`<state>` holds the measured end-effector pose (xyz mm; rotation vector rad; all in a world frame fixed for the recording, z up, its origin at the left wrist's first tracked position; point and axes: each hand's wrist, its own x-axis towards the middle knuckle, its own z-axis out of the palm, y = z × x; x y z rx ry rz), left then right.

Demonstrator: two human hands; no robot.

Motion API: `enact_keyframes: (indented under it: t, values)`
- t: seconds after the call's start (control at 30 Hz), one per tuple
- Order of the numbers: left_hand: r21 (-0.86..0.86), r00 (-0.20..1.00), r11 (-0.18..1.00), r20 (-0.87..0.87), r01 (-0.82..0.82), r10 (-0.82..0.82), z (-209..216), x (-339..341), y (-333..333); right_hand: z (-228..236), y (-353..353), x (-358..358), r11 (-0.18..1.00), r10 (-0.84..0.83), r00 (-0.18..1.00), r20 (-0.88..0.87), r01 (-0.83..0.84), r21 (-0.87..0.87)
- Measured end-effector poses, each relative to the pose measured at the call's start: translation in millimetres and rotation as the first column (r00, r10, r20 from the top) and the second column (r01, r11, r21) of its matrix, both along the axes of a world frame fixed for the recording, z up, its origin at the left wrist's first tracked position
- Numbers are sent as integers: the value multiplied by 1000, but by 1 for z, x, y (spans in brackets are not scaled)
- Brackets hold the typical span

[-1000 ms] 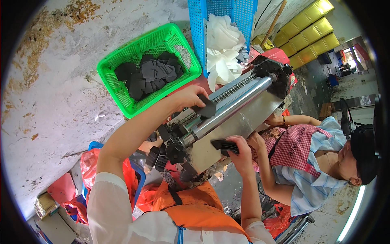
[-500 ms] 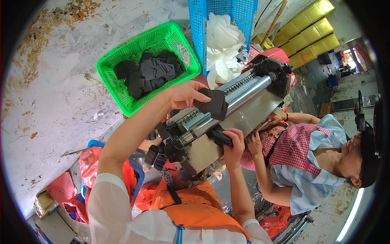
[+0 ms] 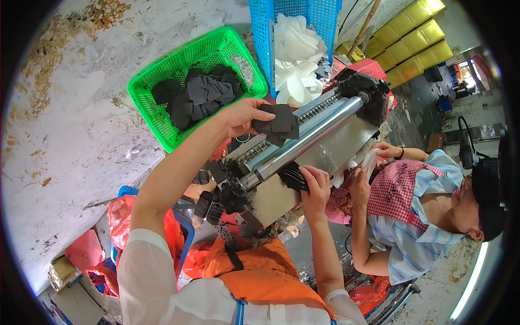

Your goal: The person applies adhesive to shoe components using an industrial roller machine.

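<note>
My left hand (image 3: 245, 117) pinches several thin, flat black pieces (image 3: 278, 124) with rounded corners, fanned over one another above the left part of a roller machine. Its long shiny metal roller (image 3: 311, 138) runs diagonally, with a row of springs beside it. On the near side, my right hand (image 3: 316, 190) grips a stack of black pieces (image 3: 293, 176), edges upward, over the machine's flat metal plate (image 3: 271, 201). Some of its fingers are hidden behind the stack. Whether the stack touches the plate I cannot tell.
Behind my left hand, a green basket (image 3: 150, 122) holds many black pieces. A blue crate (image 3: 262, 40) with white sheets stands beside it. At right, a co-worker (image 3: 398, 189) in a checked apron handles white pieces (image 3: 370, 162) close to the machine. Red bags (image 3: 123, 216) lie lower left.
My left hand has shifted slightly left and up with its pieces, off the roller. The stack in my right hand is turned and fanned a little. The co-worker's hands have moved, showing white pieces.
</note>
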<state>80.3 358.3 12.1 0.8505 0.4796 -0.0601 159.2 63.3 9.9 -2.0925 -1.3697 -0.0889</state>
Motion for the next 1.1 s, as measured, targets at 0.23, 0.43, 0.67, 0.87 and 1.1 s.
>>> enact_keyframes:
  t: [0.23,0.43,0.67,0.87,1.1]
  values:
    - [-32,988,993,107,113,-109,7,-3,-8,-7,-3,-9,981,-10,972,-233,54,184]
    - [138,965,957,-108,254,-240,-22,3,-13,22,-15,7,995,47,588,-807,44,90]
    - [547,976,837,-181,-5,123,-71,-25,44,25,-22,-4,988,-12,962,-274,-31,-152]
    - [992,367,39,-80,117,927,-82,-87,132,20,-17,-9,986,12,999,-35,-17,-167]
    - [792,940,572,-9,216,-342,-59,-17,1,18,3,-3,994,79,863,-500,-31,102]
